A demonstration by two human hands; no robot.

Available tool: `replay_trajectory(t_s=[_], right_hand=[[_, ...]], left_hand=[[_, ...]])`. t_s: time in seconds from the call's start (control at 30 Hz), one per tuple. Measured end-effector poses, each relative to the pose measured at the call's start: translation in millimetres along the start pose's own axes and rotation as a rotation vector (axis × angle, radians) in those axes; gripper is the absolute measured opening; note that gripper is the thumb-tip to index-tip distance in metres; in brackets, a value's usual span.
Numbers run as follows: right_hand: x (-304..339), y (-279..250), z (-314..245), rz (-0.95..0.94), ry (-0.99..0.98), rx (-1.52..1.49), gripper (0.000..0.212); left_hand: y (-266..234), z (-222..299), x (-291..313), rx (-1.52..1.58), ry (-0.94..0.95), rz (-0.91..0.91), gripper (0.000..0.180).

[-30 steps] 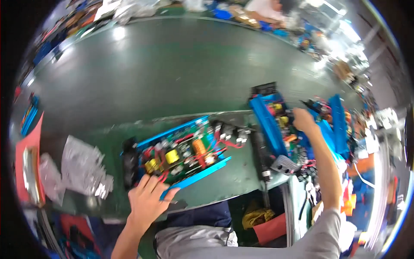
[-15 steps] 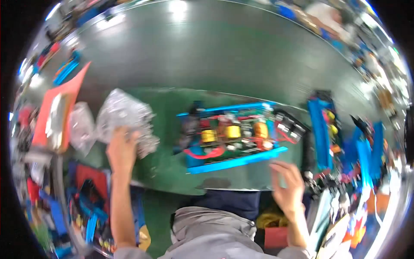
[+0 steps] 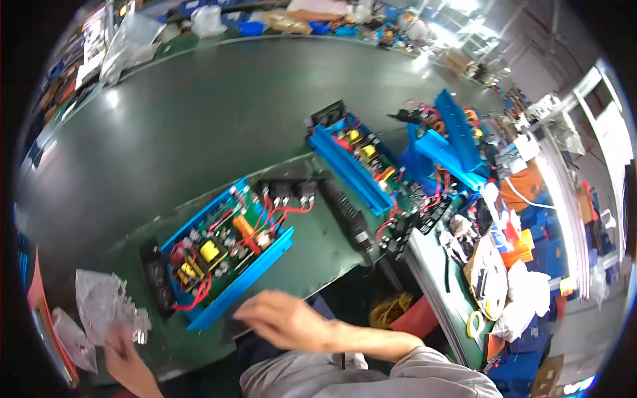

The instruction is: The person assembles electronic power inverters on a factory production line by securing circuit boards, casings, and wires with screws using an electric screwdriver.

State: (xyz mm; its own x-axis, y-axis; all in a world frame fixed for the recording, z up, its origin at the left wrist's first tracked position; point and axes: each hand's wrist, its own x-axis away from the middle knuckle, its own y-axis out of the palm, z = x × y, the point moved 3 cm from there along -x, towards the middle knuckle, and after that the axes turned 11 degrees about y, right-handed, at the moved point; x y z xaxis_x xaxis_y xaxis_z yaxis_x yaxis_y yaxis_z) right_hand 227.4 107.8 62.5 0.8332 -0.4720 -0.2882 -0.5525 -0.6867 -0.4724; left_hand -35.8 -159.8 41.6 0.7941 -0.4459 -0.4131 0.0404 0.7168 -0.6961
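At the lower left my left hand (image 3: 126, 361) reaches its fingers to a clear plastic bag (image 3: 103, 305) of small shiny parts. Motion blur hides whether those fingers grip anything. My right hand (image 3: 285, 322) is bent across my front with loosely stretched fingers and nothing visible in them. It is just on my side of an open blue metal housing (image 3: 249, 278). Inside the housing sits a circuit board (image 3: 222, 249) with yellow coils and red wires. One black end panel (image 3: 157, 277) stands at its left, and another black panel with sockets (image 3: 288, 192) hangs on wires at its far right.
A black electric screwdriver (image 3: 345, 215) lies right of the housing. Beyond it rest a second blue housing (image 3: 355, 162) and a pile of blue metal profiles (image 3: 451, 149). Scissors (image 3: 474, 325) with yellow handles lie at the lower right. An orange-red sheet (image 3: 46, 318) stands far left.
The view has swung to the right, so the bench appears turned. My right hand has moved from the housing's right side to in front of it. The left hand stays at the bag.
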Motion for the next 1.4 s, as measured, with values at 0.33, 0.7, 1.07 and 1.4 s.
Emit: replay_trajectory(t_s=[0.33,0.7,1.07,1.4], right_hand=[[-12.1,20.3,-17.6,-0.099,0.090,-0.488,0.019],[1.6,-13.8,30.9,-0.006,0.380,-0.166,0.016],[10.1,-0.1,36.9,-0.016,0.503,-0.193,0.018],[9.9,15.5,12.5,-0.041,0.307,-0.357,0.025]], left_hand=[[36.7,169.1,34.9,0.231,0.145,-0.250,0.021],[38.6,109.4,25.6,0.564,-0.179,0.017,0.064],[31.2,58.0,14.4,-0.394,-0.166,0.080,0.038],[64.9,182.1,40.1,0.207,0.353,-0.554,0.016]])
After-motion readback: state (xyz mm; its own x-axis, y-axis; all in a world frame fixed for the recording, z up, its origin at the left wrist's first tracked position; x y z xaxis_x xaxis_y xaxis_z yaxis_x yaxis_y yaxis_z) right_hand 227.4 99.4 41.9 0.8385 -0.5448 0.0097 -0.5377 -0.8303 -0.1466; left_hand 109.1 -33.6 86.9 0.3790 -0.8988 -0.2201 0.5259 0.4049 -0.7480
